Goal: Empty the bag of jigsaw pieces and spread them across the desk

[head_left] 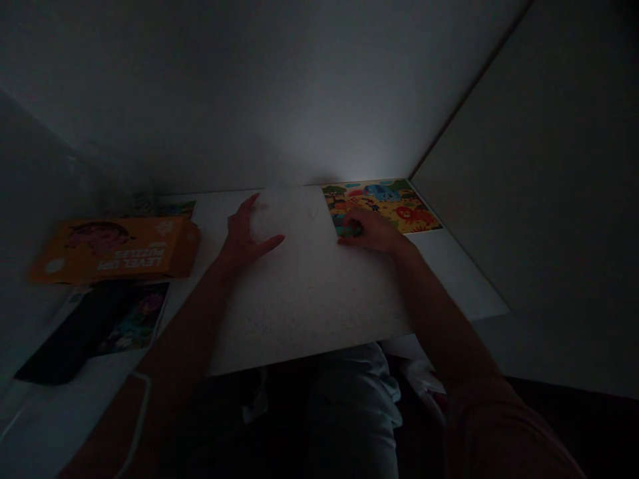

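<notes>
In the dim head view my left hand (pixel 244 236) is over the white table (pixel 299 299), thumb and fingers spread apart. A faint, clear-looking patch lies beside its fingers; I cannot make out what it is. My right hand (pixel 369 229) is at the lower left corner of a colourful animal jigsaw puzzle (pixel 384 199), which shows a blue elephant and a red lion. Its fingers are curled in towards the thumb. Something green shows between them, and I cannot tell whether it is a loose piece or the puzzle beneath.
An orange puzzle box (pixel 114 249) lies at the left of the table. In front of it are a dark picture sheet (pixel 140 316) and a long black object (pixel 74 332). A white wall (pixel 299 86) rises behind the table, and a panel (pixel 539 166) stands along the right.
</notes>
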The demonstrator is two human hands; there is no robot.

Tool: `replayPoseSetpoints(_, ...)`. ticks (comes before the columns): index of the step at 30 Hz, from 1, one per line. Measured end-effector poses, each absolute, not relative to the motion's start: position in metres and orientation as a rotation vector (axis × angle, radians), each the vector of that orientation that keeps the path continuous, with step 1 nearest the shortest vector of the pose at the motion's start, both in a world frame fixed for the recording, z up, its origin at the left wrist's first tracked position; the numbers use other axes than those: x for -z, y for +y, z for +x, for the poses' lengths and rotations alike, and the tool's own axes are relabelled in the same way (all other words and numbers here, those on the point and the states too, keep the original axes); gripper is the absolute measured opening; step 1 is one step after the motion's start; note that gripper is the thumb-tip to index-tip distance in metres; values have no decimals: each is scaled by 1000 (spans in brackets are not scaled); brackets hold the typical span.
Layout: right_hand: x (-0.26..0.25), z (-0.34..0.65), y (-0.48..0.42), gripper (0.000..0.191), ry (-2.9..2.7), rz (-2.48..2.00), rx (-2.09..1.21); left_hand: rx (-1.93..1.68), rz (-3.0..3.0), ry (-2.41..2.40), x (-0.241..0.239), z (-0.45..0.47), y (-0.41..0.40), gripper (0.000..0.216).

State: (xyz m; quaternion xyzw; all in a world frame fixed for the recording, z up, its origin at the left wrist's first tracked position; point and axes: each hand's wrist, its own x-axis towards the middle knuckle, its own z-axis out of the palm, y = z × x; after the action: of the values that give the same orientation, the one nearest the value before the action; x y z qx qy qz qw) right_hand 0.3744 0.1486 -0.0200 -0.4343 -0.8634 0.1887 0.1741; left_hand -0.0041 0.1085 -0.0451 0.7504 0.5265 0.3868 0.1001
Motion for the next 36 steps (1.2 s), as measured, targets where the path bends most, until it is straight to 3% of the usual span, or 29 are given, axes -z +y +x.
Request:
replayPoseSetpoints(10, 16, 379, 148, 19, -2338, -1087, -329, -1210, 2186, 1531, 51, -7, 114, 113)
replayPoseSetpoints(26, 8, 394, 145, 18, -2275, -1203, -398, -1211, 2134, 1560, 52, -3, 115, 113)
replayPoseSetpoints(32, 7, 401, 142, 12, -2125, -1311, -572, -1174, 2159, 1525, 46, -3, 112, 119)
replayPoseSetpoints(36, 15, 406, 150, 17, -1842, -1247, -484, -1130, 2221, 1477, 42, -2, 108, 122)
